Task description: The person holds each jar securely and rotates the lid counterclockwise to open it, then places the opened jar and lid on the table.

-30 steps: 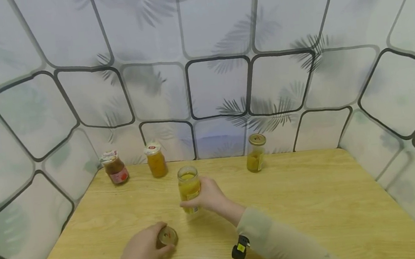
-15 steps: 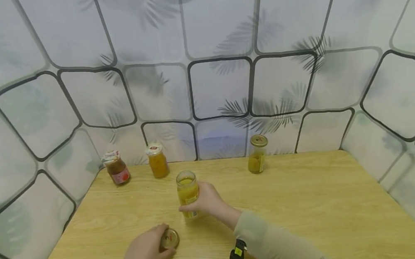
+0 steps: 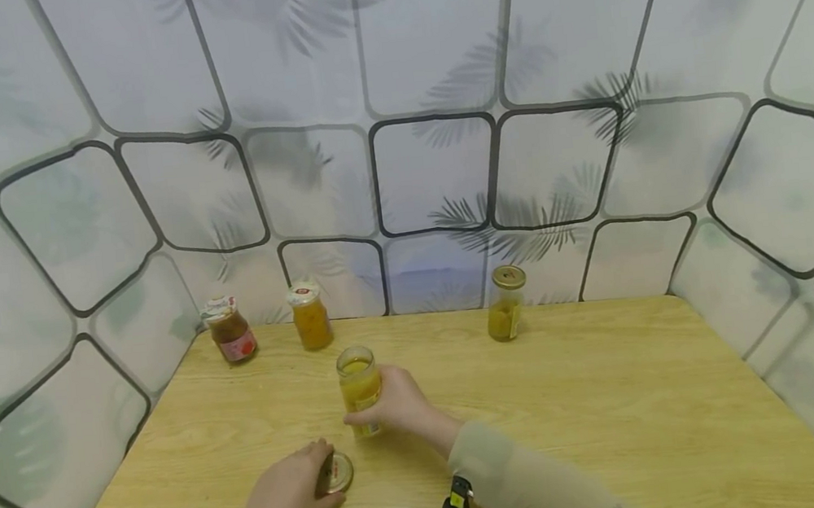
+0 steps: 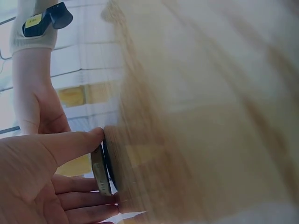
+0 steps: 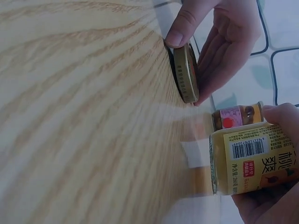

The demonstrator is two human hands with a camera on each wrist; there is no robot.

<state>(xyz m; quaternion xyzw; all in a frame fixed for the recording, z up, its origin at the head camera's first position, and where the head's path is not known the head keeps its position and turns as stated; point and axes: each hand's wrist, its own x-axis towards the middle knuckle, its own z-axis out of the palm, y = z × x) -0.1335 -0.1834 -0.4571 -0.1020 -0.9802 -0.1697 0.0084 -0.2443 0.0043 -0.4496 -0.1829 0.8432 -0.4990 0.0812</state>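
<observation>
My left hand (image 3: 286, 494) pinches a gold jar lid (image 3: 338, 472) by its rim, thumb on one side and fingers on the other. In the left wrist view the lid (image 4: 100, 170) is seen edge-on, close to the tabletop and slightly tilted. My right hand (image 3: 399, 402) grips a lidless glass jar (image 3: 358, 383) of yellow fruit, upright, just beyond the lid. The right wrist view shows the jar's yellow label (image 5: 252, 161) with a barcode; whether its base touches the table I cannot tell. Jar and lid are apart.
Along the back of the wooden table (image 3: 614, 414) stand a dark red jam jar (image 3: 232, 332) and an orange jar (image 3: 310, 316) at the left, and a gold-lidded jar (image 3: 505, 306) right of centre. A patterned wall encloses the back and sides.
My right hand has brought the lidless jar nearer and a little to the left, closer to the lid. The left hand stays almost in place, with the lid turned slightly.
</observation>
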